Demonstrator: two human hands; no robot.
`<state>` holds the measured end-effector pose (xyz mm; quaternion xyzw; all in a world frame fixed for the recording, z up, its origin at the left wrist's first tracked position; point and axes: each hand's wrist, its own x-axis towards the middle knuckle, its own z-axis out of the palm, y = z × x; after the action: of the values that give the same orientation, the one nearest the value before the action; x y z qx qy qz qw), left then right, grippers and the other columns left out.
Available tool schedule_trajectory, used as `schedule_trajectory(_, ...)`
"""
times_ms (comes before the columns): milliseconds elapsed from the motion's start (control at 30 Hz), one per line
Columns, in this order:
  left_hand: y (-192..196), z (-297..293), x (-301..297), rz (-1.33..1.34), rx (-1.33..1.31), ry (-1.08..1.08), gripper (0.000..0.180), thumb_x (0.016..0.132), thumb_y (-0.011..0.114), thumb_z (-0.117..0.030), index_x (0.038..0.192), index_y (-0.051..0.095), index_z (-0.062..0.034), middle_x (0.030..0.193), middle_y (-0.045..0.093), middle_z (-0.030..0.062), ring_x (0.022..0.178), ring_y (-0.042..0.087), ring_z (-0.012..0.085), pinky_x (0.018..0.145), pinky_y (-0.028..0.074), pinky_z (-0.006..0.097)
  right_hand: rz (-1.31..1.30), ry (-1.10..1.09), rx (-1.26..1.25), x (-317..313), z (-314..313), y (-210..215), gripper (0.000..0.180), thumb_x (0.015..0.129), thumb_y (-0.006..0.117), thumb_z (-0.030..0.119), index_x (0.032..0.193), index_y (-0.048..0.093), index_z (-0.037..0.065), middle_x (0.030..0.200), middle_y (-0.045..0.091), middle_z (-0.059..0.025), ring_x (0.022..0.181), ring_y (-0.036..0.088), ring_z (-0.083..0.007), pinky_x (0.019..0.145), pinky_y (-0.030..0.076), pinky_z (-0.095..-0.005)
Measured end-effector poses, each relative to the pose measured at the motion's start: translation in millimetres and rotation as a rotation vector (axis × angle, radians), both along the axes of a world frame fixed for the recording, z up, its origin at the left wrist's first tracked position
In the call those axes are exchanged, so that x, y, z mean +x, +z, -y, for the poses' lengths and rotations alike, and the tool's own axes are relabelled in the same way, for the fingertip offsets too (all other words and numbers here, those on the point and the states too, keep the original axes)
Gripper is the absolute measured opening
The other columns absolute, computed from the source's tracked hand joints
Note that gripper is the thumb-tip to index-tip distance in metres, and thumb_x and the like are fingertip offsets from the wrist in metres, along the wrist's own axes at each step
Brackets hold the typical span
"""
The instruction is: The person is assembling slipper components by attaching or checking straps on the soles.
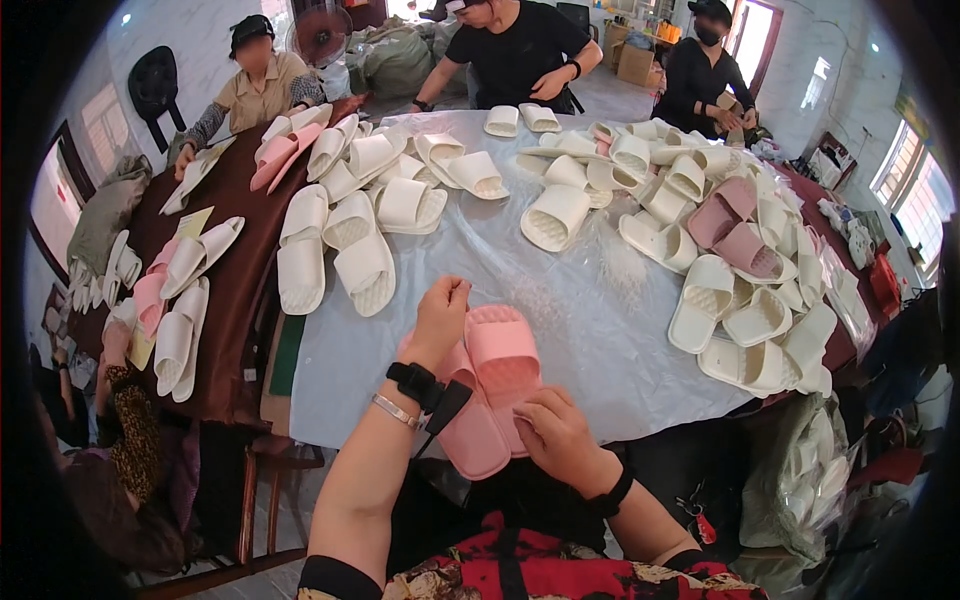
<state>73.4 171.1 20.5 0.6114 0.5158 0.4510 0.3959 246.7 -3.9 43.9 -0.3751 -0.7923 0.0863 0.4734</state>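
Observation:
A pair of pink slippers (505, 352) lies side by side before me at the near table edge, heels toward me and overhanging it. My left hand (441, 312) is raised over the front of the left slipper, its fingertips pinched together; whatever is between them is too small to make out. Its wrist hides part of that slipper. At the right slipper's heel, my right hand (562, 428) has bent fingers closed on the sole's edge, with the thumb partly hidden. A dark watch-like device (411, 378) and a bracelet are on my left wrist.
White slippers (362, 262) lie in pairs to the left. A large heap of white slippers (690, 190), with a few pink ones, covers the right side. Plastic sheeting (440, 262) covers the table. Several people work around it. A clear bag of slippers (808, 470) stands at lower right.

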Motion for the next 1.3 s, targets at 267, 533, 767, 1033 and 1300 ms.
schedule_trajectory(267,-7.5,3.1,9.7,-0.386,0.011,-0.05,0.035,0.082,0.062,-0.027,0.103,0.064,0.0021,0.084,0.067,0.0166,0.079,0.065,0.0281,0.072,0.051,0.036,0.426,-0.172,-0.172,-2.6,-11.8,-23.9,0.035,0.076,0.065,0.011,0.106,0.058,-0.005,0.099,0.058,-0.0177,0.095,0.055,-0.034,0.084,0.047,-0.0386)
schedule_trajectory(533,0.8,8.2,12.8,-0.484,-0.117,-0.354,0.033,0.082,0.06,-0.028,0.092,0.069,0.0014,0.089,0.066,0.0232,0.085,0.064,0.0369,0.077,0.05,0.04,0.541,-0.204,-0.173,-10.4,-23.3,-21.3,0.054,0.081,0.065,0.032,0.115,0.054,-0.008,0.114,0.056,-0.0254,0.11,0.05,-0.0431,0.096,0.041,-0.0433)
schedule_trajectory(767,1.6,12.8,14.8,-0.506,-0.24,-0.567,0.04,0.083,0.057,-0.036,0.095,0.068,0.0006,0.089,0.067,0.0228,0.082,0.065,0.0326,0.076,0.049,0.038,0.545,-0.034,-0.845,-13.8,-46.8,-2.1,0.059,0.083,0.06,0.034,0.126,0.048,-0.005,0.13,0.047,-0.024,0.122,0.041,-0.0399,0.103,0.033,-0.0454)
schedule_trajectory(1033,-5.9,13.0,7.7,-0.185,-0.343,-0.447,0.027,0.081,0.065,-0.023,0.09,0.069,0.0023,0.083,0.069,0.0109,0.075,0.064,0.0166,0.068,0.05,0.031,0.379,-0.15,-0.101,-6.2,-43.7,-21.4,0.039,0.082,0.063,0.03,0.106,0.061,0.0,0.106,0.061,-0.0202,0.1,0.056,-0.0395,0.087,0.044,-0.0457)
schedule_trajectory(1300,22.6,47.5,-2.7,0.086,-0.087,-0.256,0.014,0.085,0.067,-0.011,0.092,0.067,0.0018,0.082,0.066,0.0031,0.072,0.057,0.0072,0.064,0.045,0.021,0.329,-0.149,-0.395,16.5,-25.4,20.9,0.029,0.08,0.065,0.013,0.105,0.057,0.0,0.099,0.062,-0.0184,0.097,0.059,-0.0354,0.08,0.049,-0.0405)
